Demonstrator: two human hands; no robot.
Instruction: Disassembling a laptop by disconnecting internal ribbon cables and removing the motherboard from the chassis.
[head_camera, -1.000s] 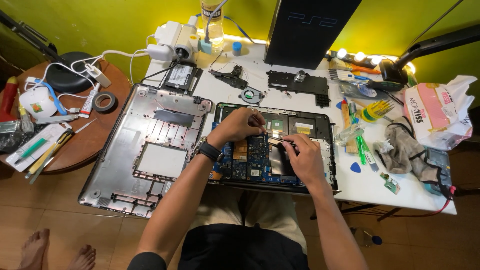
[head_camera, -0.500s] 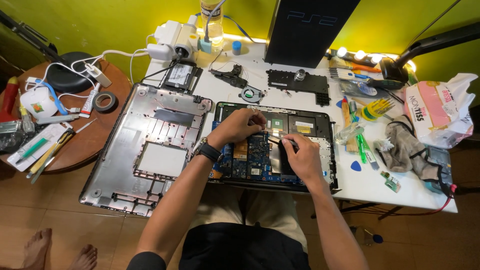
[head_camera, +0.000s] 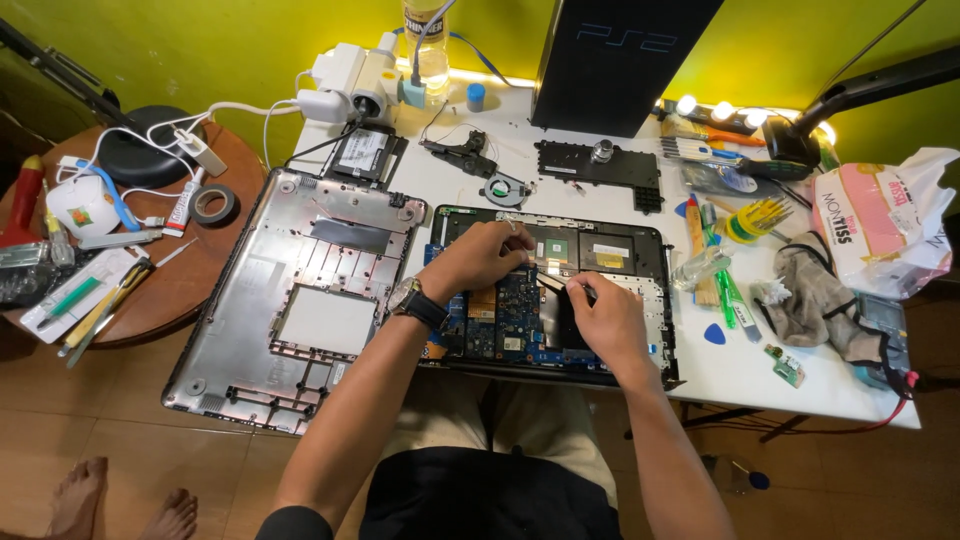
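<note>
An opened laptop (head_camera: 640, 240) lies on the white table in front of me, its blue circuit board (head_camera: 505, 320) exposed. My left hand (head_camera: 480, 258), with a black watch on the wrist, rests with curled fingers on the board's upper middle. My right hand (head_camera: 600, 312) pinches a thin dark tool (head_camera: 553, 284) that points left toward the left hand's fingers. The tool's tip is near the board; whether it touches is unclear.
The laptop's grey bottom cover (head_camera: 300, 300) lies to the left, overhanging the table. A black console (head_camera: 620, 60) stands at the back. Screwdrivers, picks and a rag (head_camera: 815, 295) crowd the right side. A round wooden side table (head_camera: 150, 240) holds tape and tools. Bare feet (head_camera: 120, 505) are at the lower left.
My right hand has shifted slightly up and left over the board with the tool. My left hand stays in place.
</note>
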